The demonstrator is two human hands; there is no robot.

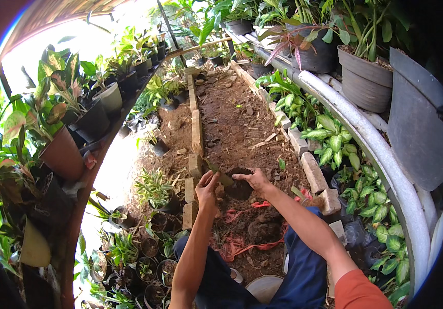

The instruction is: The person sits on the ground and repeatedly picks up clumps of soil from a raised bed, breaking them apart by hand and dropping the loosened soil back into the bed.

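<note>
My left hand [207, 188] pinches a flat green strip, perhaps a leaf or stem cutting [223, 177], between thumb and fingers. The strip's lower end reaches the side of a small dark plant pot [240, 189] filled with soil. My right hand [258, 180] grips that pot at its right rim, thumb near the top edge. Beneath my hands, a mound of dark soil [264, 228] lies on torn red plastic sheeting [231, 247] between my knees. Whether the strip's end is inside the pot cannot be told.
Bricks [314, 172] and wooden edging [197, 131] border the dirt path [229, 112]. Small potted plants [155, 193] crowd the left ground. Raised shelves hold larger pots [364, 79] on both sides. A pale pipe [376, 143] curves along the right, above variegated plants [335, 143]. A round pale object [264, 287] lies between my legs.
</note>
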